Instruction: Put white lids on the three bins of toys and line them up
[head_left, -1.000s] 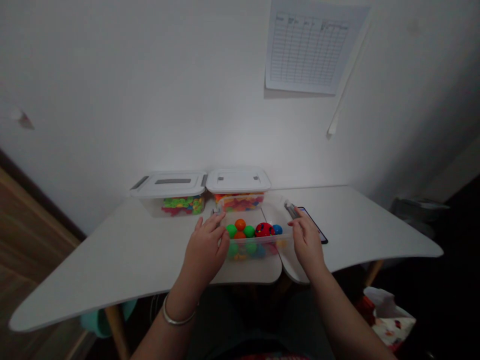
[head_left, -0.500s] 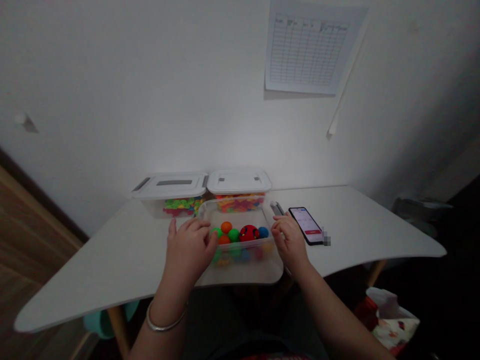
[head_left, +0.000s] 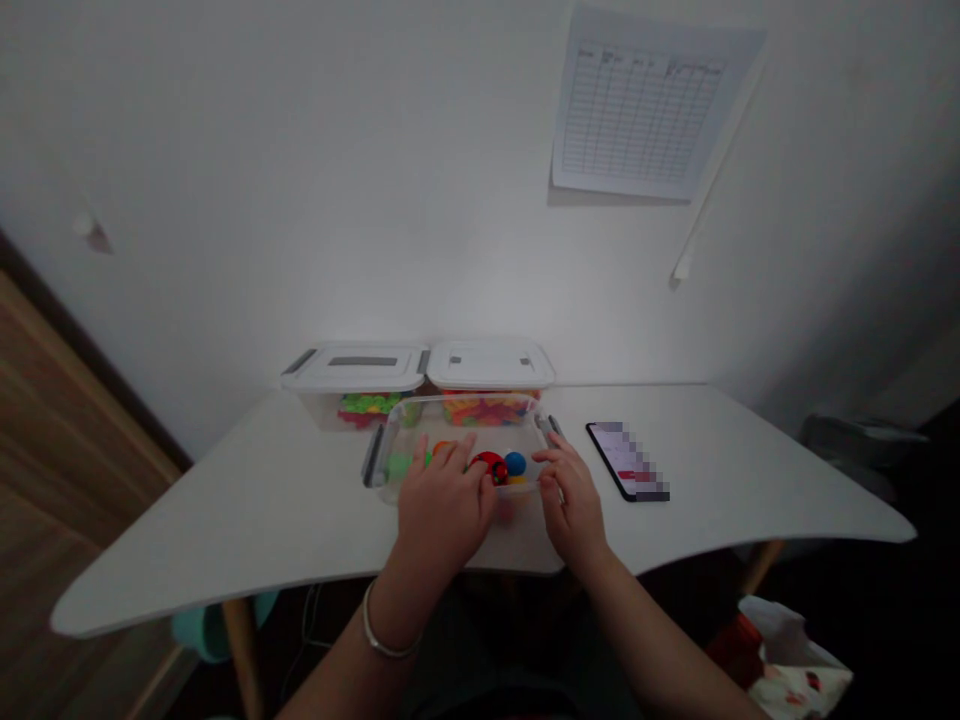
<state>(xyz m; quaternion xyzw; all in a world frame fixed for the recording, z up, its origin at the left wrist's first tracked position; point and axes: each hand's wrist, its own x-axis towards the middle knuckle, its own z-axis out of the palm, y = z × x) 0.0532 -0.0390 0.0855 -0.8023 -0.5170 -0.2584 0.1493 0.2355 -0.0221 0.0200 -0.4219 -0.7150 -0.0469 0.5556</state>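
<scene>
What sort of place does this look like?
Probably a small indoor work corner: a white table, lidded plastic bins of colourful pieces, and a printed grid sheet on the wall.

The person's left hand (head_left: 442, 510) reaches forward palm-down with fingers spread, while the right hand (head_left: 571, 502) sits close beside it, half curled.
</scene>
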